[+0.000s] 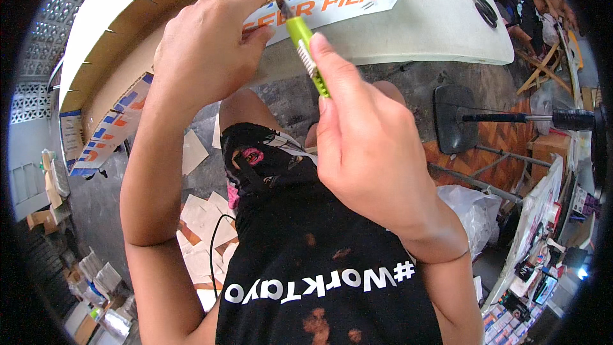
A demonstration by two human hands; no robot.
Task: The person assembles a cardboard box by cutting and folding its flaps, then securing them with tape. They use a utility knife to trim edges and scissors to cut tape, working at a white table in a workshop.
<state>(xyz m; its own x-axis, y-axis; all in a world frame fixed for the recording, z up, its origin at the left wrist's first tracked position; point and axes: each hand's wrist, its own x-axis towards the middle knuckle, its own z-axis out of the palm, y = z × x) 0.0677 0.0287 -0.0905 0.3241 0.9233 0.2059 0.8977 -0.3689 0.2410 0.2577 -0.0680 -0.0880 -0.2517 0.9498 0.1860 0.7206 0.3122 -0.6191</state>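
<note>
While the left hand (207, 45) held an edge of the long cardboard carton (364, 6) between thumb and fingers, the right hand (373, 131) was wrapped round a green cutter (306, 57), thumb along its handle. I saw its dark blade up against the carton's white printed side, close to the left fingertips; whether it bit in, I couldn't tell. The carton lay on a white table (440, 45), and black-handled scissors (486, 11) rested beyond its right end.
</note>
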